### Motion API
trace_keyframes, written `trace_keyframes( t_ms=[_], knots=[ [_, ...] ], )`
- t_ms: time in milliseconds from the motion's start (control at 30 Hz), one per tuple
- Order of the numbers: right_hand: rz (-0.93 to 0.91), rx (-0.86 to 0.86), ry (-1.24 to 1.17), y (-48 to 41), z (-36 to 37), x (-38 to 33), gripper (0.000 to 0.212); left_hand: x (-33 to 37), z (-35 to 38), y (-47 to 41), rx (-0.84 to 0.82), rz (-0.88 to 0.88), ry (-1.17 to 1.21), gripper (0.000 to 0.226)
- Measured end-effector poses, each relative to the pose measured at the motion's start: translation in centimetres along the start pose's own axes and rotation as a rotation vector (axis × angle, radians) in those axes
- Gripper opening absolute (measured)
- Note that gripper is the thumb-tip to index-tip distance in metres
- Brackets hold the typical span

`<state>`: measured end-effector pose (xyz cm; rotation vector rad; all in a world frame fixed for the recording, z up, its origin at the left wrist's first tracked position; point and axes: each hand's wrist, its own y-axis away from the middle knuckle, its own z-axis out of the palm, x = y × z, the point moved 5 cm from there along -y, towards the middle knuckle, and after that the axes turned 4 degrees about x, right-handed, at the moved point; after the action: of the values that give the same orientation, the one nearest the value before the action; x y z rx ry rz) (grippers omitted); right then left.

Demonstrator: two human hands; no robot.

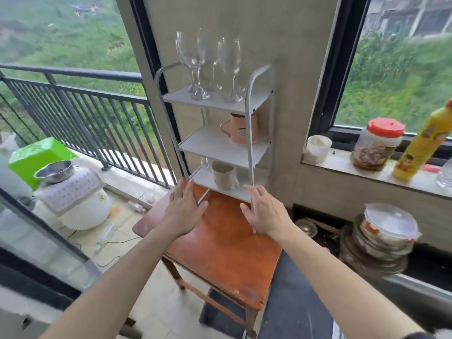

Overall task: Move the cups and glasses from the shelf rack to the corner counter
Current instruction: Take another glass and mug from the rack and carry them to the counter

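Observation:
A grey three-tier shelf rack [249, 111] stands on an orange wooden table [227, 250] against the wall. Several clear wine glasses [193, 59] stand on its top tier. On the middle tier sits a pink mug [242, 128]. The bottom tier holds a beige cup [223, 176], and a clear glass [206, 163] is partly hidden behind it. My left hand [183, 209] is open with fingers spread, just in front of the rack's left leg. My right hand [263, 214] is open too, at the rack's front right leg, holding nothing.
The window sill [342, 170] on the right carries a white tub [318, 149], a red-lidded jar [378, 145] and a yellow bottle [423, 148]. Stacked lidded bowls [384, 236] sit below it. On the balcony floor at left are a white rice cooker [78, 201], a steel bowl [55, 171] and a railing [80, 104].

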<state>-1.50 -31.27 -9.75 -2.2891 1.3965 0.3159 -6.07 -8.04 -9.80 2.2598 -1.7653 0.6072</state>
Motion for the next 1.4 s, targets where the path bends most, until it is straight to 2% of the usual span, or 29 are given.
trace_keyframes(
  t_ms=[67, 133, 300, 400, 467, 567, 667, 733, 833, 967, 1067, 1200, 1400],
  knots=[
    [0.045, -0.056, -0.014, -1.4, 2.1, -0.2, 0.058, -1.1, 1.4, -3.3, -0.009, 0.005, 0.109, 0.080],
    [0.175, -0.085, -0.041, -5.3, 6.0, -0.8, 0.060, -4.0, 3.6, -9.4, -0.111, -0.021, 0.173, 0.080],
    [0.346, -0.064, -0.140, -7.7, 6.9, -0.8, 0.071, -3.8, 3.8, -14.6, -0.010, -0.047, 0.270, 0.074],
    [0.500, -0.020, -0.281, -9.2, 8.6, -0.9, 0.077, -4.8, 5.9, -17.9, -0.053, -0.051, 0.426, 0.067],
    [0.602, 0.025, -0.366, -9.7, 9.5, -0.5, 0.071, -4.9, 6.7, -19.4, -0.041, -0.049, 0.493, 0.055],
    [0.751, 0.080, -0.480, -10.2, 10.4, 0.4, 0.051, -4.8, 7.1, -21.0, 0.004, -0.024, 0.594, 0.033],
    [0.822, 0.100, -0.572, -10.3, 10.7, 0.2, 0.035, -4.7, 7.4, -21.7, -0.005, 0.039, 0.616, 0.018],
    [0.828, 0.109, -0.596, -10.4, 11.0, -0.2, 0.028, -4.6, 7.5, -21.5, -0.025, 0.045, 0.637, 0.019],
    [0.870, 0.109, -0.682, -10.1, 11.8, -0.8, 0.032, -4.8, 7.7, -20.5, -0.040, 0.059, 0.674, 0.029],
    [0.939, 0.132, -0.839, -9.5, 12.5, -1.6, 0.029, -4.8, 7.5, -18.9, -0.078, -0.027, 0.802, 0.025],
    [0.943, 0.174, -0.843, -8.1, 12.8, -2.5, 0.029, -5.0, 7.4, -17.2, -0.120, -0.079, 0.915, 0.023],
    [0.945, 0.287, -0.931, -4.3, 13.1, -4.3, 0.031, -5.7, 6.7, -12.4, -0.097, -0.167, 1.019, 0.026],
    [0.926, 0.385, -0.953, 4.7, 12.4, -6.1, 0.031, -5.1, 6.8, -3.6, -0.088, -0.241, 1.035, 0.036]
  ],
)
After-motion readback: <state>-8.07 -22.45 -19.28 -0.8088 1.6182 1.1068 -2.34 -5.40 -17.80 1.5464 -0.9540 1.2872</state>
